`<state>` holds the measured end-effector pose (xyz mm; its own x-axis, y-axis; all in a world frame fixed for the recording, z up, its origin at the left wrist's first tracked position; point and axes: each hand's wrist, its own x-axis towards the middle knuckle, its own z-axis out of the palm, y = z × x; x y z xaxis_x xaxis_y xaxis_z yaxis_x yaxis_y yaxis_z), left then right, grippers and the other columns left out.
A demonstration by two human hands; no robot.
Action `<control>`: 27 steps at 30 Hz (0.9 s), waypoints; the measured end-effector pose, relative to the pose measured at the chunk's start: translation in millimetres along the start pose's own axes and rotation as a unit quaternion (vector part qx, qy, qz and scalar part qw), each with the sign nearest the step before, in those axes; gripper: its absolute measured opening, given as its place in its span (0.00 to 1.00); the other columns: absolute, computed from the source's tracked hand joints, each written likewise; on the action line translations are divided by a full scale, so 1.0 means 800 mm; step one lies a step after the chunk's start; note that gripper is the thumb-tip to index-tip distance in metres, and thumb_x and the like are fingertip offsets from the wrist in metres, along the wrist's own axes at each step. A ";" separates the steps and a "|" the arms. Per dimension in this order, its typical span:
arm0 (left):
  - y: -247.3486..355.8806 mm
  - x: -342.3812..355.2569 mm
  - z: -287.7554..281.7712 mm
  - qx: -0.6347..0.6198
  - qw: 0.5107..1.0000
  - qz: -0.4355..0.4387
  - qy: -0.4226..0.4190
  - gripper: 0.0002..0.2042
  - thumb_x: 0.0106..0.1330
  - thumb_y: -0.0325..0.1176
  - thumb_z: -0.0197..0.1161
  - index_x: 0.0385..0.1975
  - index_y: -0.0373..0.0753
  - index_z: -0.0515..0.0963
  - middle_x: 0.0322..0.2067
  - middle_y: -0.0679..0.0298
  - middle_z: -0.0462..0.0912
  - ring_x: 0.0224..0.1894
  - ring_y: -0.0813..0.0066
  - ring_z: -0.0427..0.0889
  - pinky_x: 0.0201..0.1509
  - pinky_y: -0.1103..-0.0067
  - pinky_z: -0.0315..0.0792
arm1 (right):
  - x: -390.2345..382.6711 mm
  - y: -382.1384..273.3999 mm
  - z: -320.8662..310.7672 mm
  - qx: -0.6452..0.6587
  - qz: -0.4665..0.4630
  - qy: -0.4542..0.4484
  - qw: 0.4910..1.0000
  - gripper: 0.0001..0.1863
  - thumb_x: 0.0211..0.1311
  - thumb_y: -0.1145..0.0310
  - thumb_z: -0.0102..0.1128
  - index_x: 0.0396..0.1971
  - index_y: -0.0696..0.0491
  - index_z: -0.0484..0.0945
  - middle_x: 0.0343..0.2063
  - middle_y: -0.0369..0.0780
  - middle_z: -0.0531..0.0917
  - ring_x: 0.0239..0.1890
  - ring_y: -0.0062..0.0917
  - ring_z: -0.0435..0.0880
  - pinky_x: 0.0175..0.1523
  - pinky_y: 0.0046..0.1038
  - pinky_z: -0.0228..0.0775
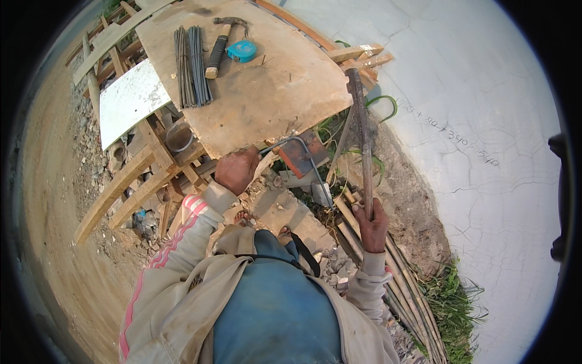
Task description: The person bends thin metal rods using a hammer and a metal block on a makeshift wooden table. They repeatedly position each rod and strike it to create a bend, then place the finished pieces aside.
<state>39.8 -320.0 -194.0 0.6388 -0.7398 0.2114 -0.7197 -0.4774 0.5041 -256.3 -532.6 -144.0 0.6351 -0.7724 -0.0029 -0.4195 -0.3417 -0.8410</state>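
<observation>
My left hand (237, 171) is closed at the near edge of a worn wooden board (273, 91). It grips one end of a thin grey steel rod (313, 165), which bends sharply near the board's edge and runs down to the right. In my right hand (372, 225) is the lower end of a long rusty steel bar (365, 139) with a short crosswise head, close to the board's right corner. On the board lie bundled short steel rods (195, 73), a claw hammer (218, 51) with a dark-wrapped handle and a turquoise tape measure (242, 51).
Timber beams (121, 193) and a white panel (134, 100) stand left of the board. A reddish brick (303, 155) is below its near edge. Bamboo poles (403, 276) lie along a pale wall (479, 200) on the right. Rubble and my feet show below.
</observation>
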 end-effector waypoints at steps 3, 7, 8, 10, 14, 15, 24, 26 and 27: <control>0.003 0.000 0.003 0.017 0.999 -0.027 -0.012 0.10 0.72 0.40 0.56 0.37 0.40 0.75 0.27 0.50 0.81 0.32 0.46 0.82 0.35 0.56 0.74 | -0.022 0.028 -0.045 -0.062 -0.020 -0.007 0.998 0.15 0.64 0.64 0.67 0.28 0.58 0.73 0.17 0.34 0.66 0.22 0.18 0.62 0.27 0.28 0.58; 0.006 -0.002 0.006 0.032 0.999 -0.028 0.016 0.12 0.72 0.42 0.55 0.36 0.39 0.75 0.27 0.50 0.81 0.32 0.46 0.82 0.35 0.56 0.74 | -0.032 0.068 -0.097 -0.176 0.011 -0.049 0.983 0.18 0.63 0.62 0.67 0.25 0.58 0.71 0.14 0.38 0.65 0.19 0.21 0.61 0.25 0.31 0.58; 0.007 -0.002 0.006 0.042 0.999 -0.028 0.015 0.12 0.72 0.42 0.56 0.35 0.39 0.75 0.26 0.51 0.82 0.32 0.47 0.82 0.35 0.57 0.75 | -0.034 0.076 -0.109 -0.211 0.021 -0.067 0.975 0.19 0.63 0.61 0.67 0.24 0.58 0.71 0.13 0.40 0.64 0.18 0.23 0.61 0.24 0.32 0.58; 0.007 -0.002 0.007 0.058 0.998 -0.019 0.031 0.12 0.71 0.42 0.56 0.35 0.39 0.76 0.26 0.52 0.82 0.31 0.48 0.82 0.34 0.58 0.75 | -0.024 0.087 -0.128 -0.238 0.021 -0.106 0.965 0.21 0.63 0.57 0.67 0.24 0.58 0.71 0.12 0.43 0.65 0.17 0.26 0.62 0.24 0.33 0.59; 0.007 -0.004 0.011 0.083 0.996 -0.025 0.035 0.11 0.71 0.42 0.56 0.37 0.40 0.76 0.26 0.52 0.82 0.31 0.48 0.82 0.34 0.58 0.75 | 0.010 0.095 -0.152 -0.283 -0.031 -0.161 0.945 0.24 0.63 0.50 0.65 0.26 0.58 0.73 0.13 0.50 0.70 0.17 0.41 0.73 0.26 0.41 0.64; 0.007 -0.005 0.012 0.082 0.996 -0.025 0.036 0.11 0.71 0.42 0.56 0.37 0.40 0.76 0.26 0.53 0.82 0.31 0.48 0.82 0.35 0.58 0.75 | 0.022 0.095 -0.155 -0.300 -0.049 -0.175 0.937 0.24 0.63 0.49 0.65 0.26 0.58 0.73 0.13 0.51 0.71 0.17 0.44 0.75 0.27 0.42 0.65; 0.005 -0.006 0.011 0.093 0.995 -0.030 0.020 0.12 0.72 0.43 0.55 0.38 0.41 0.75 0.25 0.52 0.82 0.31 0.48 0.82 0.34 0.57 0.75 | 0.120 0.104 -0.165 -0.374 -0.147 -0.205 0.893 0.28 0.63 0.41 0.62 0.26 0.55 0.75 0.14 0.50 0.75 0.21 0.49 0.79 0.28 0.44 0.67; 0.006 -0.006 0.010 0.092 0.995 -0.042 0.008 0.12 0.73 0.43 0.55 0.38 0.40 0.75 0.26 0.52 0.82 0.31 0.47 0.82 0.34 0.57 0.74 | 0.141 0.106 -0.166 -0.367 -0.183 -0.211 0.888 0.28 0.63 0.41 0.62 0.25 0.55 0.75 0.13 0.48 0.75 0.20 0.48 0.79 0.27 0.44 0.67; 0.006 -0.006 0.009 0.094 0.995 -0.044 0.005 0.12 0.73 0.43 0.55 0.38 0.40 0.75 0.26 0.52 0.82 0.32 0.47 0.82 0.34 0.57 0.74 | 0.151 0.105 -0.166 -0.384 -0.199 -0.208 0.877 0.28 0.63 0.41 0.61 0.25 0.55 0.75 0.12 0.48 0.75 0.20 0.47 0.79 0.27 0.44 0.67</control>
<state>31.0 -322.3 -198.8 0.7041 -0.6863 0.1825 -0.6979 -0.6211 0.3566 -301.1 -725.9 -143.4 0.9447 -0.3039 -0.1233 -0.3240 -0.9230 -0.2075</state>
